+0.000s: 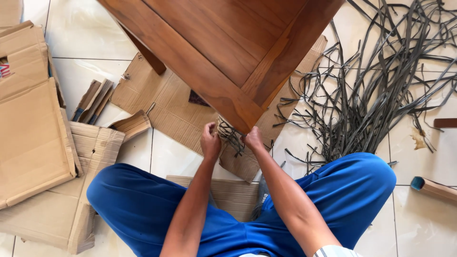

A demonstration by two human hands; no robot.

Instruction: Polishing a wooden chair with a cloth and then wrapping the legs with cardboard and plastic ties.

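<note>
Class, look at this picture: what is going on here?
A person in blue trousers sits on a tiled floor. The left hand and right hand pinch dark strips at the corner of a wooden furniture piece. A heap of loose grey strips lies to the right, flattened cardboard to the left.

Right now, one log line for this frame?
left hand: gripping dark strips | right hand: same strips, at wooden table corner | floor: cardboard, loose strip pile
</note>
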